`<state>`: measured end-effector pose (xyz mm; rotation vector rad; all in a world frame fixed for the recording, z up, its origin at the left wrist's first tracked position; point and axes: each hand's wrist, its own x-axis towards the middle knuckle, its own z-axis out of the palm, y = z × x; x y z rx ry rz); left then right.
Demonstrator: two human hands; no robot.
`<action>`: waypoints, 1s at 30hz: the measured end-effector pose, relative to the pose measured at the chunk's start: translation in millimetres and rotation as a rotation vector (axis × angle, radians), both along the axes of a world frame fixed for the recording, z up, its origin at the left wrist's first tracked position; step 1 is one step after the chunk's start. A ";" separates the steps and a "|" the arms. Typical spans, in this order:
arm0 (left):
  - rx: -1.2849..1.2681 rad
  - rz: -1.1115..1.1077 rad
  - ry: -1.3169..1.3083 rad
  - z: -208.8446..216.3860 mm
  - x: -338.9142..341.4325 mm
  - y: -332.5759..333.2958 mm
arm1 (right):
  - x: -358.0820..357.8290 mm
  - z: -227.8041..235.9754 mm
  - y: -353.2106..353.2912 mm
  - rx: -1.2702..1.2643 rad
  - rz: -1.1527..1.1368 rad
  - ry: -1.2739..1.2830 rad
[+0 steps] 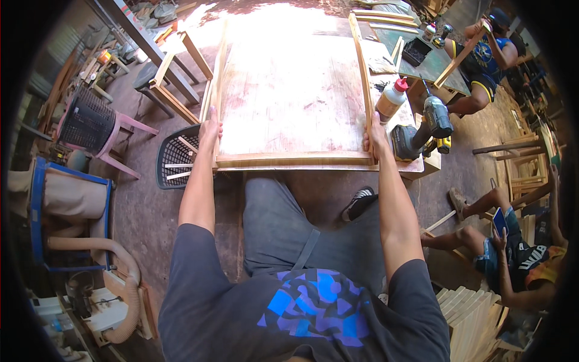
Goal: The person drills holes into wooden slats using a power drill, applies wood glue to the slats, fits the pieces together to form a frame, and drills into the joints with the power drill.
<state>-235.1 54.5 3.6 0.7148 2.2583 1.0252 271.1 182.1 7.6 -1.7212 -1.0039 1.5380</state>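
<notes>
A wooden frame (295,156) lies on the worktable (289,102) in front of me, its two long side rails running away from me and a cross rail joining them at the near edge. My left hand (209,131) is wrapped round the near part of the left rail. On the opposite side my right hand (376,137) grips the right rail close to its near corner. Just right of that hand stand a glue bottle (390,102) with a red cap and a cordless drill (435,119). Glare washes out the frame's far end.
A dark plastic basket (166,158) with wood strips sits beside the table's left side. Further left are a pink-legged chair (105,136) and a blue-framed machine (39,211). One person (488,54) holds a wood piece at the far right; another person (525,259) sits nearer, holding a phone.
</notes>
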 end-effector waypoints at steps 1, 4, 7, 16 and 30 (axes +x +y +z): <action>0.000 -0.003 0.000 0.2 0.9 1.1 | 0.8 -0.2 0.4 0.000 -0.003 0.000; -0.008 -0.005 0.024 -2.5 -3.0 1.7 | -2.9 2.9 0.3 -0.008 0.015 0.001; -0.015 0.007 0.006 -5.0 -6.5 1.7 | -3.1 1.7 1.0 -0.011 0.015 -0.034; 0.047 0.008 0.022 1.0 4.7 13.9 | 3.6 -2.8 13.3 -0.022 0.027 -0.004; -0.037 0.061 0.027 9.3 4.6 5.0 | 1.5 -2.9 -0.3 0.009 0.034 0.114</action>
